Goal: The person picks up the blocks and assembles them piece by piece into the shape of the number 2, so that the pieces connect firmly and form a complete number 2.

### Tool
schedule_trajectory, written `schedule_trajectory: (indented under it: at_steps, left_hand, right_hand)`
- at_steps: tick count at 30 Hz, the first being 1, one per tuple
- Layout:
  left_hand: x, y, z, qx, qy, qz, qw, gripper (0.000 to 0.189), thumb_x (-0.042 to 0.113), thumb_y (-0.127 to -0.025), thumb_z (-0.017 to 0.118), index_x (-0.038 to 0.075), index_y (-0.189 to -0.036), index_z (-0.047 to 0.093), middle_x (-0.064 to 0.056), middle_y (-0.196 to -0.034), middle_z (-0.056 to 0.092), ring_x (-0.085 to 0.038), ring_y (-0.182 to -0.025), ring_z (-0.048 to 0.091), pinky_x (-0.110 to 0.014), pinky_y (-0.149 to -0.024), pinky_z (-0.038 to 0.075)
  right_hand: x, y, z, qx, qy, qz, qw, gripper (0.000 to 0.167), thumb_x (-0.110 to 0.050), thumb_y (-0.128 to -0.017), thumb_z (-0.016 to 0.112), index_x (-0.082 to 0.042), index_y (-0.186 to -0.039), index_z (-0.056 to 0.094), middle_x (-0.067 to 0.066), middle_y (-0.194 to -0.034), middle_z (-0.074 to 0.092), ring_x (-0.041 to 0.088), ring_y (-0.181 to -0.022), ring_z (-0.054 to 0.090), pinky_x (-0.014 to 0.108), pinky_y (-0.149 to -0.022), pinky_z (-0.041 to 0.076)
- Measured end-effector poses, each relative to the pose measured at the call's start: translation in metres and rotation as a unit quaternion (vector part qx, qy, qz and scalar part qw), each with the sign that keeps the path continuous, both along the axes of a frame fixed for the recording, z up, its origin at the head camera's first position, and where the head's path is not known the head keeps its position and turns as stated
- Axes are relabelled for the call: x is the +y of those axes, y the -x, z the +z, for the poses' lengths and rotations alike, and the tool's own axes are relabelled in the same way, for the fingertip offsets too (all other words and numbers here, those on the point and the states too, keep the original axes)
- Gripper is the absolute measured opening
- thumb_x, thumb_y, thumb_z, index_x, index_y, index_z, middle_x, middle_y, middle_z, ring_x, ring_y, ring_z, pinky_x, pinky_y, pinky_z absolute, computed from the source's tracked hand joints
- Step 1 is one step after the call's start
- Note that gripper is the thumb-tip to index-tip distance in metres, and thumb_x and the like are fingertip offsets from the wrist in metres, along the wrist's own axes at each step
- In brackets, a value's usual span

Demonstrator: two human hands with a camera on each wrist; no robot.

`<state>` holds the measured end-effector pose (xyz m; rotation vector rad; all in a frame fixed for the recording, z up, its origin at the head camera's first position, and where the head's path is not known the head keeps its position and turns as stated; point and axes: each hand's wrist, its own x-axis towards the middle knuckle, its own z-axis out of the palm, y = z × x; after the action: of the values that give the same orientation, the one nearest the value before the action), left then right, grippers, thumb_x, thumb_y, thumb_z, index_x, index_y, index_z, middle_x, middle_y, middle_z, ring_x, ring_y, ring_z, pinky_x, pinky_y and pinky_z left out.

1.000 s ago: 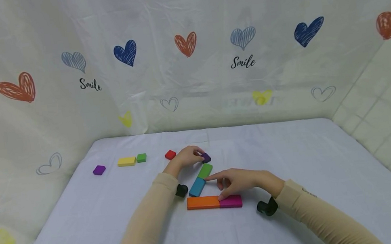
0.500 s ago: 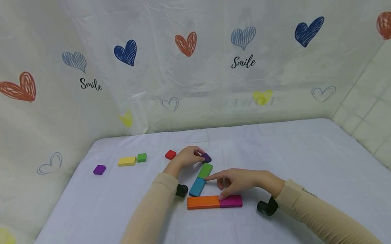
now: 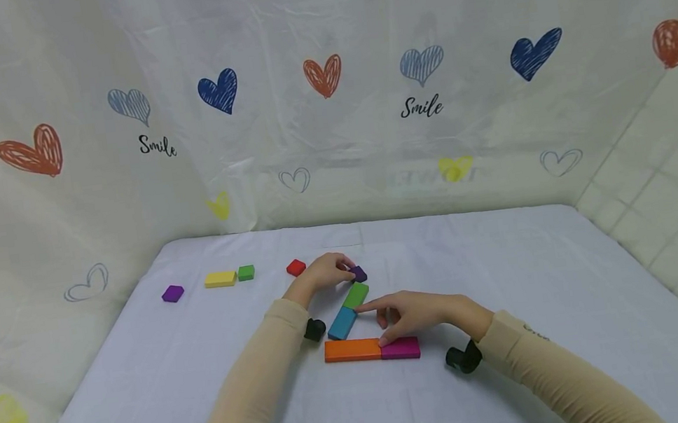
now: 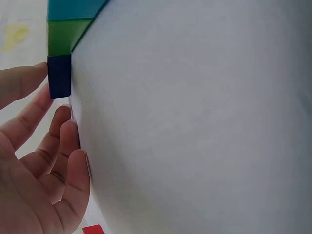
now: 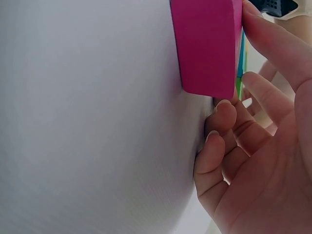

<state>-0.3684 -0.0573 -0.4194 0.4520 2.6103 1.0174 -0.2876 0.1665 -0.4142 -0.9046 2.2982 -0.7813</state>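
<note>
My left hand pinches a small dark purple block between thumb and index finger. In the left wrist view, this dark block lies against the end of a green block. On the table, the green block and a blue block form a slanted row. My right hand has its index fingertip at the joint of blue and green. Its thumb rests where an orange block meets a magenta block, and its other fingers bend loosely. The magenta block fills the upper right wrist view.
Left of my left hand lie a red block, a small green block, a yellow block and a purple block. A white cloth covers the table, with a heart-printed curtain behind it.
</note>
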Motion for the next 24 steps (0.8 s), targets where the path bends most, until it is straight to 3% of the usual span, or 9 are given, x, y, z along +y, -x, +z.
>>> schedule_trajectory:
  at_steps: [24]
  left_hand:
    - [0.0007, -0.0024, -0.0009, 0.006, 0.009, 0.007, 0.9999, 0.024, 0.023, -0.100, 0.067, 0.006, -0.117, 0.069, -0.007, -0.109, 0.066, -0.023, -0.097, 0.057, -0.036, -0.091, 0.051]
  right_hand:
    - [0.0007, 0.0000, -0.0025, 0.001, 0.001, -0.003, 1.0000, 0.065, -0.028, -0.094, 0.077, -0.024, -0.153, 0.051, -0.005, -0.097, 0.060, 0.013, -0.079, 0.052, 0.026, -0.069, 0.041]
